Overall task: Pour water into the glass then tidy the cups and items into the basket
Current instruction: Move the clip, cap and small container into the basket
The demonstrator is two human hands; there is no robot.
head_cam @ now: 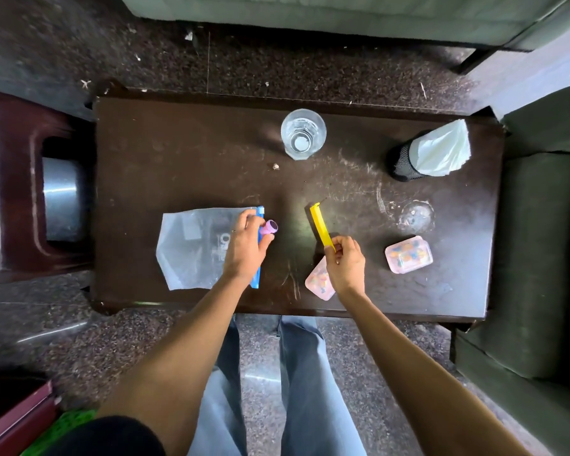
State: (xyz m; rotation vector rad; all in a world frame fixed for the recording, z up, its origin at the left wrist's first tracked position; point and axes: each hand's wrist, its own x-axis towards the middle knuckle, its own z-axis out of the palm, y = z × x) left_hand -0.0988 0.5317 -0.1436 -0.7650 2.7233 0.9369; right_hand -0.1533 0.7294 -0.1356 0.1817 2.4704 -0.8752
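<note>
Yellow comb (320,227) is pinched at its near end by the right hand (346,263), pointing away toward the glass (302,133), while the left hand (247,246) grips a small purple thing (270,228), maybe a cup, over the plastic bag (195,246).

A dark wooden table (178,153) stands on speckled floor (277,60).

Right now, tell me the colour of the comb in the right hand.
Bright yellow. The comb, pinched at its near end by the right hand, shows clearly in the head view.
</note>
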